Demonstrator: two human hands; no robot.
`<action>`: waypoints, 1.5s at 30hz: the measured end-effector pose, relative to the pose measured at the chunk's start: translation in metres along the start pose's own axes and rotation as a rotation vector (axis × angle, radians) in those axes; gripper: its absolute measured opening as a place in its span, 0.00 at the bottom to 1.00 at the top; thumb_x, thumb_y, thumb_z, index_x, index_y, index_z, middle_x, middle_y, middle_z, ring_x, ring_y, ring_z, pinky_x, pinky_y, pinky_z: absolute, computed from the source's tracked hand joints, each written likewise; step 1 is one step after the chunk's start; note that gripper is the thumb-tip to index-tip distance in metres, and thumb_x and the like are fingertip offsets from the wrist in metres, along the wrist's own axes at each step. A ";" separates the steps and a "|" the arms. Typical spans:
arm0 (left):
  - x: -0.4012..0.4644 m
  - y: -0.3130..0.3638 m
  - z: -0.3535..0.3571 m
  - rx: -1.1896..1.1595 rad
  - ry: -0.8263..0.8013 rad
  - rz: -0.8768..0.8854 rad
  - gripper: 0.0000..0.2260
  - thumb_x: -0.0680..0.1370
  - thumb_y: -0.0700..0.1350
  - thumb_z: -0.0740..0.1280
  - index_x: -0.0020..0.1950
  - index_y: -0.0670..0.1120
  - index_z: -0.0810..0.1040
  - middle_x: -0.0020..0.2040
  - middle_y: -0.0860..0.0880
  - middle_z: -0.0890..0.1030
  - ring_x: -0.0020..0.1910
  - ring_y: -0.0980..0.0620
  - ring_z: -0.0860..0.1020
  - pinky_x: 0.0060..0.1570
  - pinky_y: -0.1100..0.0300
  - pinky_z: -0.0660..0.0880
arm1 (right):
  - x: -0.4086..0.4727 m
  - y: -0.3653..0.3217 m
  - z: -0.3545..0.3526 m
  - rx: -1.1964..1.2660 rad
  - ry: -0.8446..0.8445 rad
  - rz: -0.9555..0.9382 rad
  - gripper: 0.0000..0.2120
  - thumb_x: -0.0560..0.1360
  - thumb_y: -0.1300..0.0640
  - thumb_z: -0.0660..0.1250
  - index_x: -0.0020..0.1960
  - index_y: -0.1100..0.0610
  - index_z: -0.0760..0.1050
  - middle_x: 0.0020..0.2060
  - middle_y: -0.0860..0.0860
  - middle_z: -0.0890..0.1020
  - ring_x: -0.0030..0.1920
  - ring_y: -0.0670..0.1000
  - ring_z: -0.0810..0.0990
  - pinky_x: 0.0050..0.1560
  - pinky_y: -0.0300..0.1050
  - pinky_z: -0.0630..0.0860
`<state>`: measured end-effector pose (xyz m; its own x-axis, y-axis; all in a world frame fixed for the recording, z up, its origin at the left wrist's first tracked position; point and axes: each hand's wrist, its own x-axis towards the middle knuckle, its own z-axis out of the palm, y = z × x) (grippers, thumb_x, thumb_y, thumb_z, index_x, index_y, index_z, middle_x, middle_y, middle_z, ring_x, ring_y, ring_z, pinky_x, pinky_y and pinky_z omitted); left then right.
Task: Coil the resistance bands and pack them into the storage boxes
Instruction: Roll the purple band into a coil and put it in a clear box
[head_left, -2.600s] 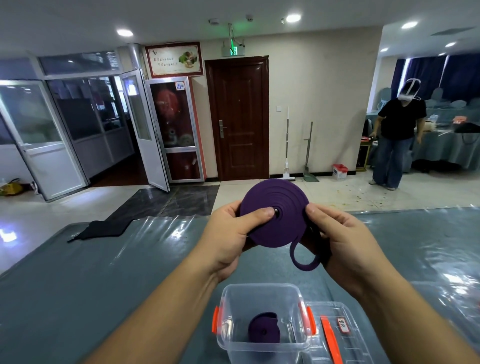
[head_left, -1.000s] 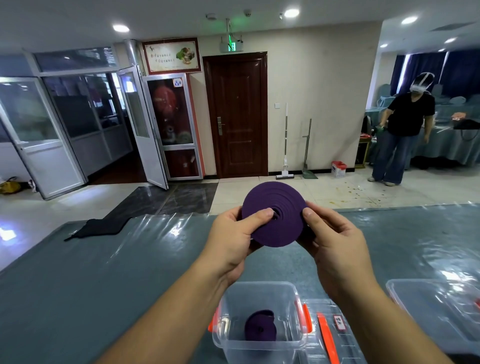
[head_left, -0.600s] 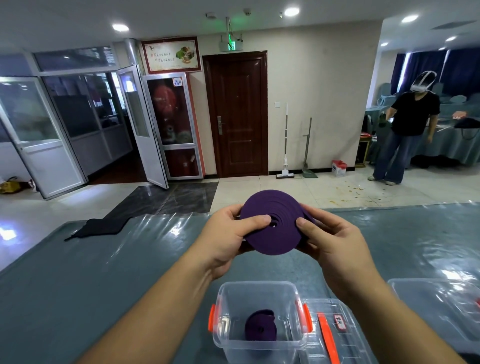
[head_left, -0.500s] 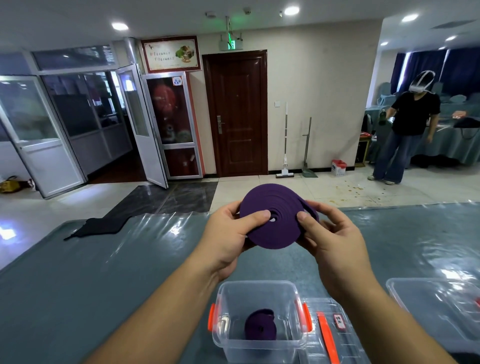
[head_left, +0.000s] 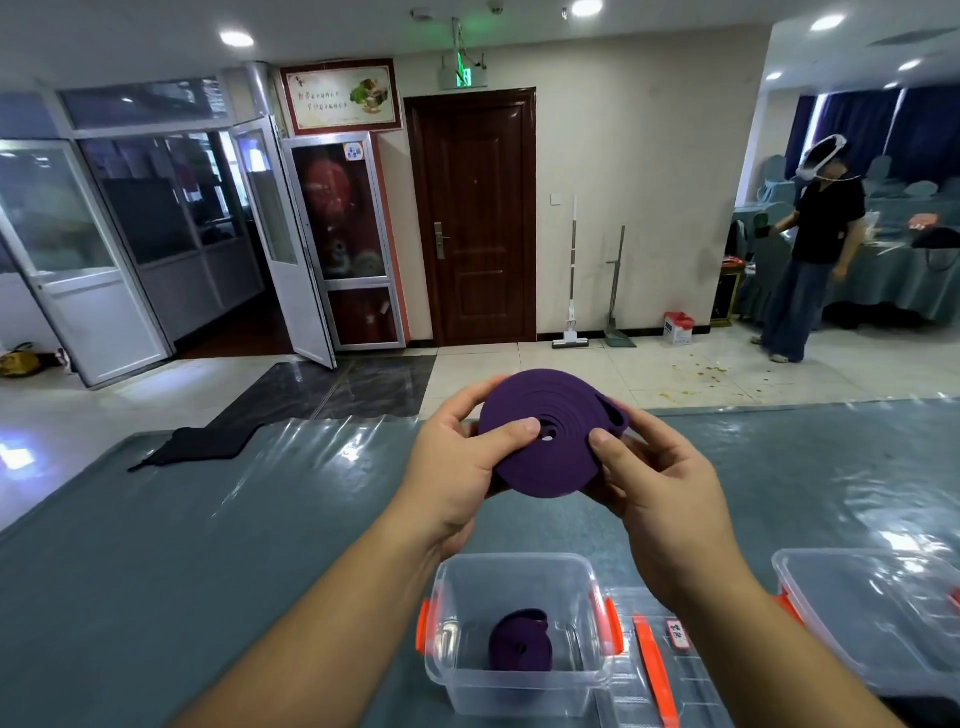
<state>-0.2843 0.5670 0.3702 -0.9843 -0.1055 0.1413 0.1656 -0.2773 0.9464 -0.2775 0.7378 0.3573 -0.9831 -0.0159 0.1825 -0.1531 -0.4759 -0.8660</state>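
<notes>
A purple resistance band wound into a flat coil (head_left: 540, 415) is held up over the table between both hands. My left hand (head_left: 457, 467) pinches its left side, thumb on the face near the centre hole. My right hand (head_left: 660, 483) pinches the right side, thumb on the face, with the band's loose end bunched behind the fingers. Below them stands an open clear storage box (head_left: 519, 675) with orange latches, and a smaller purple coiled band (head_left: 519, 647) lies on its floor.
The box's clear lid (head_left: 649, 660) with an orange strip lies flat to its right. Another clear box (head_left: 878, 608) sits at the right edge. The table has a grey cloth under plastic film (head_left: 208, 545); a black cloth (head_left: 197, 447) lies far left. A person (head_left: 815, 249) stands far right.
The loose hanging loop of the band has been tucked up against the coil. The coil has tilted from facing me to lying flatter and sits slightly lower. The person in the background has shifted.
</notes>
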 end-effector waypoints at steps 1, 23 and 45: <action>0.000 -0.002 0.002 -0.012 0.015 0.016 0.23 0.74 0.34 0.75 0.66 0.51 0.79 0.54 0.43 0.87 0.52 0.42 0.87 0.46 0.49 0.83 | 0.000 0.001 0.001 0.011 0.018 -0.013 0.17 0.78 0.67 0.69 0.64 0.56 0.78 0.48 0.57 0.88 0.50 0.57 0.88 0.45 0.45 0.85; -0.006 -0.072 0.001 0.142 0.083 -0.237 0.17 0.77 0.38 0.74 0.64 0.51 0.79 0.54 0.46 0.87 0.51 0.43 0.87 0.48 0.48 0.83 | 0.009 0.039 -0.072 -0.155 -0.123 0.293 0.21 0.76 0.70 0.70 0.67 0.56 0.76 0.47 0.64 0.87 0.47 0.63 0.88 0.46 0.54 0.86; 0.021 -0.219 -0.097 0.218 0.181 -0.672 0.13 0.78 0.37 0.72 0.62 0.44 0.80 0.49 0.47 0.88 0.45 0.50 0.87 0.51 0.48 0.84 | 0.050 0.199 -0.103 -0.390 -0.065 0.678 0.18 0.76 0.72 0.70 0.62 0.57 0.80 0.46 0.64 0.87 0.46 0.63 0.87 0.56 0.65 0.82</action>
<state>-0.3358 0.5334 0.1375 -0.8407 -0.1408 -0.5228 -0.5053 -0.1429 0.8510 -0.3678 0.7329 0.1466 -0.8685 -0.2496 -0.4284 0.4427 -0.0013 -0.8967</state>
